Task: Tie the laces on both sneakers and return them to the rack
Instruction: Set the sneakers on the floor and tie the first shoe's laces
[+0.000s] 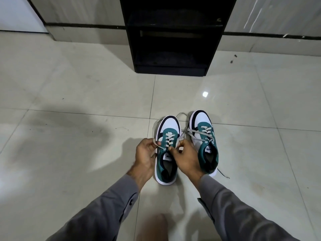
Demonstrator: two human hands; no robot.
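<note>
The left sneaker (167,150) sits flat on the tiled floor (78,101) right in front of me, toe pointing away toward the rack (173,40), and its laces (157,144) are what I am working on. My left hand (147,157) is closed in a pinch on the lace end at the shoe's left side, and my right hand (186,159) is closed in a pinch on the other end, just above the tongue. To tie this well, I judge I should draw both ends up evenly so the crossings over the eyelets sit snug, then cross them close to the top eyelets rather than high in the air, so the knot seats against the tongue. I want equal slack on each side, or one loop will come out short. The right sneaker (204,141) stands just beside the first, touching or nearly so, with its own lace (182,117) loose and trailing past the toe and behind the heel; I must take care not to catch that stray lace into my knot. The dark rack stands well apart, its lower shelves open.
</note>
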